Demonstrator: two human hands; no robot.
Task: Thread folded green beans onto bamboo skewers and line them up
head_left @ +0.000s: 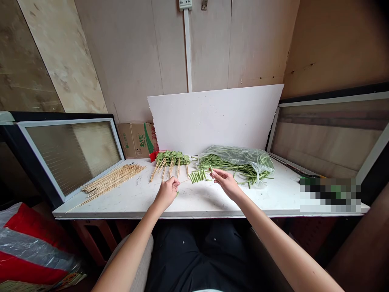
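Note:
My left hand (167, 192) is closed around the blunt end of a bamboo skewer (184, 181), which points right above the table. Several short pieces of green bean (197, 177) sit threaded side by side along it. Just right of the skewer's far end, my right hand (224, 182) pinches one short green bean piece (211, 168) upright between thumb and fingers. Behind my hands lies a pile of finished-looking bean skewers (170, 157), their bare sticks toward me. A clear plastic bag (237, 152) of long green beans (221, 163) lies behind my right hand, some beans spilling out.
Loose bamboo skewers (112, 179) are bunched on the left of the white table (212, 207). A cardboard box (136, 140) and a white board (212, 119) stand at the back. Framed panels (73, 150) flank both sides. A blurred patch (330, 194) covers something at right.

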